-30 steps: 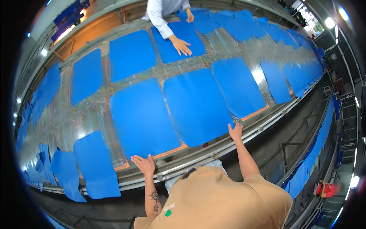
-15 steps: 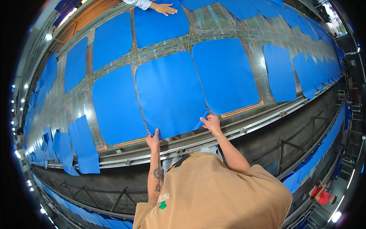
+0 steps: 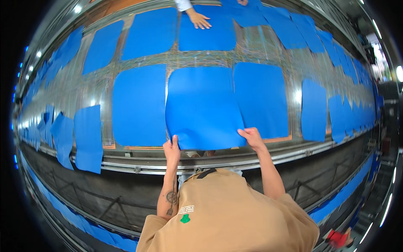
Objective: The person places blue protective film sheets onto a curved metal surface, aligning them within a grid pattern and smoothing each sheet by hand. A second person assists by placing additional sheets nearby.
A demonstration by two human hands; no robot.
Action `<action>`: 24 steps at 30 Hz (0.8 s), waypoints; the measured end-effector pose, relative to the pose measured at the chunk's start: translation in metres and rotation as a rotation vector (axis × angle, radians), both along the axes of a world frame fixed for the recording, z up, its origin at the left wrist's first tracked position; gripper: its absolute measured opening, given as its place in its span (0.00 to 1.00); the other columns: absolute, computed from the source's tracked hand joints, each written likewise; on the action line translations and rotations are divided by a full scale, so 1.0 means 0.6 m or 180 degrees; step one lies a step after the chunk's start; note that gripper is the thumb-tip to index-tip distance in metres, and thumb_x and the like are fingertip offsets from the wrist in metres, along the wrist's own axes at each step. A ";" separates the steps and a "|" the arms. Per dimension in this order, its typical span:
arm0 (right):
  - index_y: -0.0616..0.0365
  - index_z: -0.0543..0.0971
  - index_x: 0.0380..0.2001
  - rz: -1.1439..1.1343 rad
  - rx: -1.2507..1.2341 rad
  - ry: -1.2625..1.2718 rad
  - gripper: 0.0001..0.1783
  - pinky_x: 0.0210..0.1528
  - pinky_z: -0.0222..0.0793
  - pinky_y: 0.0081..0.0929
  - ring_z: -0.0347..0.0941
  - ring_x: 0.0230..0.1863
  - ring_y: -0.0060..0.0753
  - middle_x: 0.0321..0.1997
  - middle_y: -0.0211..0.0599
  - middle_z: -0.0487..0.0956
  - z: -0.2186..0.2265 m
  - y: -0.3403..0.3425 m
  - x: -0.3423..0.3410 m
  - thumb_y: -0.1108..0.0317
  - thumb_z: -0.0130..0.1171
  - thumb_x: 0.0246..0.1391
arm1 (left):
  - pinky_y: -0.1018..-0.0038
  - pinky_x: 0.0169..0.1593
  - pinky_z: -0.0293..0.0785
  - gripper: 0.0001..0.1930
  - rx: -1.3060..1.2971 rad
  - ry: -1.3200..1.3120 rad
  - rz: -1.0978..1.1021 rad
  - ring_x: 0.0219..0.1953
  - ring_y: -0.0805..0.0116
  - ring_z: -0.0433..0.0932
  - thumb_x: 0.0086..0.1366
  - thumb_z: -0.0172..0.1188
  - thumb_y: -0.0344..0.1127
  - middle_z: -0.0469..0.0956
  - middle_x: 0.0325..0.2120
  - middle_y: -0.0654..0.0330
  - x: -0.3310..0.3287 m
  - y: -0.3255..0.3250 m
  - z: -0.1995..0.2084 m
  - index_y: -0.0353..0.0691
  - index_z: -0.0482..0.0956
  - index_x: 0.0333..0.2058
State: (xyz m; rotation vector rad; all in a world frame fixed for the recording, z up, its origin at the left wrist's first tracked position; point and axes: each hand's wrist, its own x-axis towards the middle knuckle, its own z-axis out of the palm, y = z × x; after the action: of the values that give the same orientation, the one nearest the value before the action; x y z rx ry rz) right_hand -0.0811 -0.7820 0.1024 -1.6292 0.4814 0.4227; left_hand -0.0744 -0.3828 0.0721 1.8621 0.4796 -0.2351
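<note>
A blue sheet (image 3: 203, 107) with rounded far corners lies before me, its near edge lifted and bowed. My left hand (image 3: 171, 150) pinches its near left corner, thumb on top. At the near right corner my right hand (image 3: 251, 138) grips the same sheet between thumb and fingers. To its left a second blue sheet (image 3: 140, 105) lies flat on the table, and a third blue sheet (image 3: 263, 98) lies flat to its right, partly overlapped by the lifted one. The fingers under the held sheet are hidden.
The long table's surface (image 3: 201, 59) is crossed by many coloured lines, with a metal rail (image 3: 121, 164) along its near edge. Across it, another person's hand (image 3: 198, 19) rests on a far blue sheet (image 3: 208, 38). Several sheets overlap at both sides. A person in red (image 3: 339, 238) is lower right.
The near edge of the held sheet has risen off the table, and my right hand has shifted outward with its corner. The whole view has turned. The other person's hand stays on the far sheet.
</note>
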 end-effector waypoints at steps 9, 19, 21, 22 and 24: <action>0.62 0.75 0.60 -0.0471 0.2568 0.1269 0.46 0.49 0.83 0.38 0.83 0.51 0.34 0.53 0.42 0.84 -0.114 -0.037 0.146 0.26 0.45 0.66 | 0.73 0.29 0.70 0.20 -0.1217 0.0590 0.0293 0.24 0.79 0.70 0.76 0.60 0.41 0.78 0.22 0.67 -0.086 0.028 0.062 0.30 0.81 0.27; 0.57 0.82 0.45 0.0463 0.0068 0.0694 0.13 0.22 0.70 0.20 0.76 0.24 0.18 0.30 0.29 0.84 -0.119 0.022 0.360 0.59 0.67 0.65 | 0.73 0.33 0.81 0.11 -0.1132 0.1230 0.0099 0.30 0.73 0.81 0.74 0.60 0.30 0.83 0.30 0.58 -0.154 0.030 -0.024 0.24 0.81 0.39; 0.57 0.84 0.40 0.0736 -0.0480 0.0315 0.08 0.21 0.63 0.19 0.70 0.21 0.14 0.25 0.25 0.81 -0.065 0.014 0.348 0.64 0.69 0.64 | 0.73 0.34 0.82 0.09 -0.1436 0.1184 0.0419 0.32 0.73 0.82 0.73 0.60 0.29 0.84 0.34 0.57 -0.149 0.010 0.005 0.25 0.81 0.42; 0.58 0.84 0.39 0.0723 -0.0623 0.0092 0.08 0.21 0.63 0.19 0.70 0.23 0.13 0.26 0.24 0.81 -0.039 0.001 0.334 0.66 0.68 0.63 | 0.73 0.34 0.82 0.09 -0.1588 0.1156 0.0550 0.33 0.73 0.82 0.73 0.60 0.28 0.84 0.35 0.57 -0.144 0.004 0.016 0.25 0.81 0.43; 0.61 0.84 0.36 0.0705 -0.0918 -0.0371 0.07 0.23 0.61 0.17 0.69 0.25 0.11 0.27 0.24 0.80 0.007 -0.037 0.304 0.68 0.68 0.63 | 0.73 0.35 0.83 0.09 -0.1692 0.1206 0.0313 0.34 0.74 0.82 0.73 0.60 0.28 0.84 0.36 0.58 -0.158 0.002 -0.009 0.26 0.81 0.44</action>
State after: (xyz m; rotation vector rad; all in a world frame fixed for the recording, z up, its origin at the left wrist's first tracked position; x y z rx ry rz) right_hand 0.1012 -0.8040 0.1064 -1.9848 0.2834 0.4339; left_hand -0.1695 -0.3816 0.0665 1.2720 0.6893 -0.5946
